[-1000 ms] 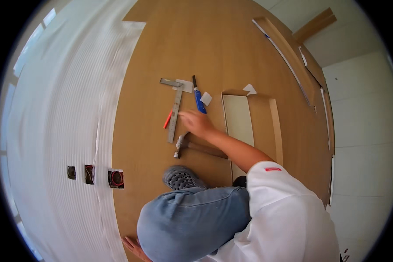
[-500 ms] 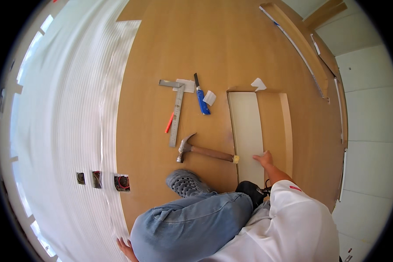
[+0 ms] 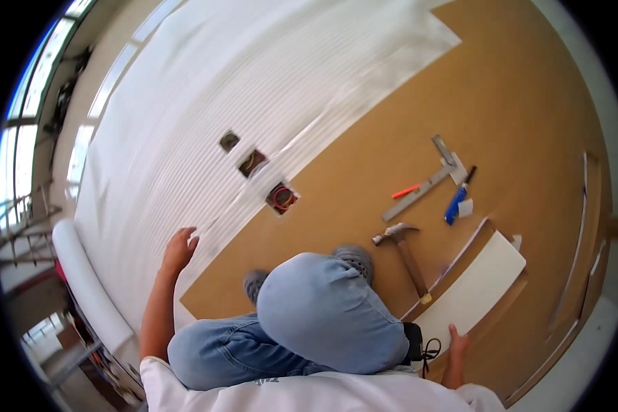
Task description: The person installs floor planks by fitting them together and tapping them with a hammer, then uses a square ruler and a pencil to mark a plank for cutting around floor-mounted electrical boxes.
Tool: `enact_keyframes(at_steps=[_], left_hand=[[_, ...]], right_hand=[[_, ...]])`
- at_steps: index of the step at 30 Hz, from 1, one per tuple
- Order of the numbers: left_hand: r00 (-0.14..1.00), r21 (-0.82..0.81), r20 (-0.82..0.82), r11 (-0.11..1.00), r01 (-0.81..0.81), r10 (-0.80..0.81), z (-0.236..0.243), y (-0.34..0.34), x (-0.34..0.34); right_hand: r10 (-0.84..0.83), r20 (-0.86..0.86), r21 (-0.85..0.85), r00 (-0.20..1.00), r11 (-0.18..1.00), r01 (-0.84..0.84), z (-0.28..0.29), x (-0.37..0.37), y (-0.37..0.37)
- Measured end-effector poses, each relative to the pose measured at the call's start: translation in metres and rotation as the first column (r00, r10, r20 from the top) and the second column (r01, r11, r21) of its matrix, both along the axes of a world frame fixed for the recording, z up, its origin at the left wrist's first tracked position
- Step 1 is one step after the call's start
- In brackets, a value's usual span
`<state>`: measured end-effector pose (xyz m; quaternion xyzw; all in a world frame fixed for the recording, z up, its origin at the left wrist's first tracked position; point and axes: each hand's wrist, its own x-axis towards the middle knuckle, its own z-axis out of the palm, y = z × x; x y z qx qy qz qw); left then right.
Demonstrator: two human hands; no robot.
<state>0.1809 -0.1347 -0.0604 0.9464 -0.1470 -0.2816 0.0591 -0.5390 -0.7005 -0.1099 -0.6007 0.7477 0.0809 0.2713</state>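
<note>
My left hand (image 3: pixel 180 248) is open, fingers stretched out, beside my bent knee and over the white ribbed sheet (image 3: pixel 206 89). At the lower right my right hand (image 3: pixel 458 341) grips the near right edge of a flat white panel (image 3: pixel 484 278), thumb on its face and other fingers partly hidden. The panel lies in a long recess in the brown board (image 3: pixel 515 123). A claw hammer (image 3: pixel 409 261) lies just left of it. Further off are a metal try square (image 3: pixel 422 192), a red pencil-like stick (image 3: pixel 406 191) and a blue-handled cutter (image 3: pixel 456 204).
Three square cut-outs with wires, one an electrical opening (image 3: pixel 281 198), run across the sheet's edge. A white roll (image 3: pixel 92 285) lies at the left. Small white scraps sit by the cutter. Brown trough-like strips (image 3: pixel 594 199) stand at the far right. Windows and scaffolding show at the left.
The view has swung left, so the tools and board appear further right and turned. My left hand has come up over the sheet. The white panel shows wider in the recess, with my right hand at its edge.
</note>
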Motion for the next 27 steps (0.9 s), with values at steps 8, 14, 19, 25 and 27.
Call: enact_keyframes(at_steps=[8, 14, 19, 25, 27], left_hand=[[0.955, -0.191, 0.095, 0.936, 0.295, -0.282, -0.081, -0.030, -0.059], [0.884, -0.267, 0.316, 0.862, 0.432, -0.345, -0.130, -0.142, -0.019], [0.855, -0.258, 0.373, 0.844, 0.470, -0.361, -0.160, -0.159, -0.020], [0.863, -0.337, 0.422, 0.836, 0.434, -0.278, -0.167, -0.134, -0.028], [0.855, -0.339, 0.447, 0.835, 0.433, -0.261, -0.161, -0.136, -0.025]], right_hand=[[0.188, 0.226, -0.273, 0.956, 0.954, -0.123, 0.030, 0.064, 0.037], [-0.137, 0.295, -0.153, 0.946, 0.970, 0.188, 0.059, 0.112, 0.110], [-0.169, 0.219, 0.022, 0.961, 0.985, 0.168, 0.068, 0.105, 0.175], [-0.100, 0.138, 0.161, 0.985, 0.984, 0.077, 0.090, 0.099, 0.214], [-0.071, 0.122, 0.164, 0.990, 0.985, 0.051, 0.104, 0.094, 0.209]])
